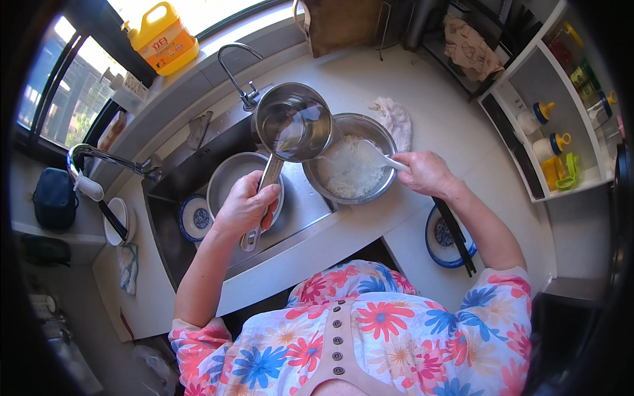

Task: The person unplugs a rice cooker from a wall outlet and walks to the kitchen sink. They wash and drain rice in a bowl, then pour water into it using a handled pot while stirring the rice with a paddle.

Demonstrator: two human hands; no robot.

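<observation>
My left hand (245, 204) grips the metal handle of a steel saucepan (293, 123), which is raised and tilted over the left rim of a steel bowl (389, 180). Liquid appears to run from the saucepan into the bowl. White cooked rice (349, 171) lies in the bowl. In my right hand (427, 173) is the handle of a white spoon or rice paddle (372, 153), its head in the rice. Below the saucepan, a round grey pan (223, 180) sits in the steel sink, partly hidden by my left hand.
A blue-rimmed plate (190, 218) is in the sink (309, 198). Black chopsticks (453, 232) rest across another blue-rimmed plate (438, 252) at right. A cloth (396, 119) lies behind the bowl. Two faucets, one small (247, 96), one larger (116, 156), stand around the sink. A yellow detergent jug (166, 42) occupies the sill.
</observation>
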